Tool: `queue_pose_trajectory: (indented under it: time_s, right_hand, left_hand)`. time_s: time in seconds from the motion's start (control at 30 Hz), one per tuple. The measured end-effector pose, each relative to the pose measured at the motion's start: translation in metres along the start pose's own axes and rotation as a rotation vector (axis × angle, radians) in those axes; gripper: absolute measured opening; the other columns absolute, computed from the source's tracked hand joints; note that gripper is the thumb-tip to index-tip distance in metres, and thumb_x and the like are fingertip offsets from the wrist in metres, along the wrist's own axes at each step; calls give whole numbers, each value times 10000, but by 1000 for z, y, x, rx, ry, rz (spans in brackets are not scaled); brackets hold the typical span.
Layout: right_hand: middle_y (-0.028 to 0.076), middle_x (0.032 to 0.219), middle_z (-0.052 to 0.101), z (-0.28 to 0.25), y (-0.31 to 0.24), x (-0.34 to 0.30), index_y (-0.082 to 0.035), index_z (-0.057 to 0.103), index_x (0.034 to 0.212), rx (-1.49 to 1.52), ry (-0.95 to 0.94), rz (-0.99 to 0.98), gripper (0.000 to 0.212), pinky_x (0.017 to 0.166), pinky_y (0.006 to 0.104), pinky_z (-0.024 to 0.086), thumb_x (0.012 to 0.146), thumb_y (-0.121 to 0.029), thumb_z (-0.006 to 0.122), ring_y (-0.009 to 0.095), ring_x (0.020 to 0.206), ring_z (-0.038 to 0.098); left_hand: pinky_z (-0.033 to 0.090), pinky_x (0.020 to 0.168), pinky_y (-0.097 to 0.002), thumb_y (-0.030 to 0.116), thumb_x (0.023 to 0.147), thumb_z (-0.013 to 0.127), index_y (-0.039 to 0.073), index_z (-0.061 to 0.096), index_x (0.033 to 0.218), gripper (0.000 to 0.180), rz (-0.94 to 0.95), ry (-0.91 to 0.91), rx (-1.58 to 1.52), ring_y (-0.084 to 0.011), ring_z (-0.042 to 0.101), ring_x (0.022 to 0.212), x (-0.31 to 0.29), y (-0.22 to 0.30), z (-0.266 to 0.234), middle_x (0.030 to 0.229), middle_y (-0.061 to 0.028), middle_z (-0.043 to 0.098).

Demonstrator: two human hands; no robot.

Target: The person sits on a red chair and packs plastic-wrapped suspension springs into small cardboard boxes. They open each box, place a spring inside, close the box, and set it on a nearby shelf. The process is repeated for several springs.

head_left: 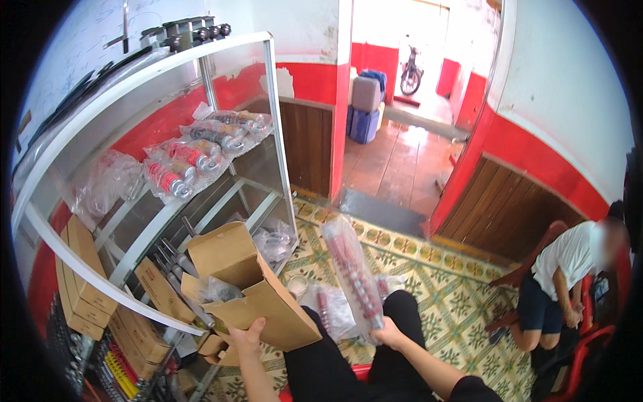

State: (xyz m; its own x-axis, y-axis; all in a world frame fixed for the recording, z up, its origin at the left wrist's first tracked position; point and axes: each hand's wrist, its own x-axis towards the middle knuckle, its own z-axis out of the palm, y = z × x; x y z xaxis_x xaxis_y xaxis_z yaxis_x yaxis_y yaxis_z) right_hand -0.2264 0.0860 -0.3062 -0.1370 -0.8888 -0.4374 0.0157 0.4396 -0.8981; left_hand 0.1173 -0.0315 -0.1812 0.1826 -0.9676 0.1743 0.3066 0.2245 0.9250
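Observation:
My left hand grips the lower side of an open cardboard box with raised flaps, tilted over my left thigh. Clear plastic wrap pokes out of its opening. In my right hand is the lower end of a long shock absorber with a red coil spring, sealed in clear plastic and held up at a slant between my knees. Behind it, more plastic-wrapped red-coiled parts lie on the tiled floor, partly hidden by my legs.
A metal-framed shelf stands at my left, with bagged shock absorbers on its upper level. Long cardboard boxes and metal tubes fill it lower down. A seated person is at the right. A doorway with plastic containers lies ahead.

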Motion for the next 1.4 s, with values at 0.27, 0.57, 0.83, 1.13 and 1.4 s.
queue_pose_trajectory:
  time_s: [0.27,0.57,0.83,1.13,1.4]
  right_hand:
    - [2,861,650,-89,-11,-149,-53,649,1052,-366,-336,-85,352,756,296,496,702,-73,682,105,792,572]
    - [182,851,682,-97,7,-162,-156,614,1186,-1084,-518,-175,503,733,439,529,685,-177,648,396,783,651]
    - [106,1100,577,-38,-39,-146,-119,484,1304,-1577,-262,-268,680,832,470,434,671,-194,718,299,1072,571]
    - [130,1022,620,73,-4,-75,-74,488,1248,-1339,-100,-662,622,747,461,514,688,-203,727,352,896,647]
    - [211,824,670,63,-86,-96,-112,547,1174,-1086,-394,-416,581,680,450,529,669,-319,745,393,810,664]
  left_hand:
    - [438,980,-368,222,719,851,-8,352,1352,838,69,-13,-9,-234,545,1128,10,-14,-10,1247,-131,527]
    - [468,922,-356,249,707,863,-7,402,1280,778,123,-56,106,-214,569,1059,1,-3,15,1172,-119,555]
    - [497,848,-345,231,700,866,-12,440,1211,708,187,-102,104,-200,600,962,-6,8,22,1082,-107,588]
    - [467,910,-358,294,678,880,5,433,1256,786,93,-166,176,-216,571,1050,-6,13,24,1149,-105,565]
    - [527,822,-336,176,697,868,9,421,1199,693,203,-225,115,-203,648,928,-2,24,29,1048,-116,637]
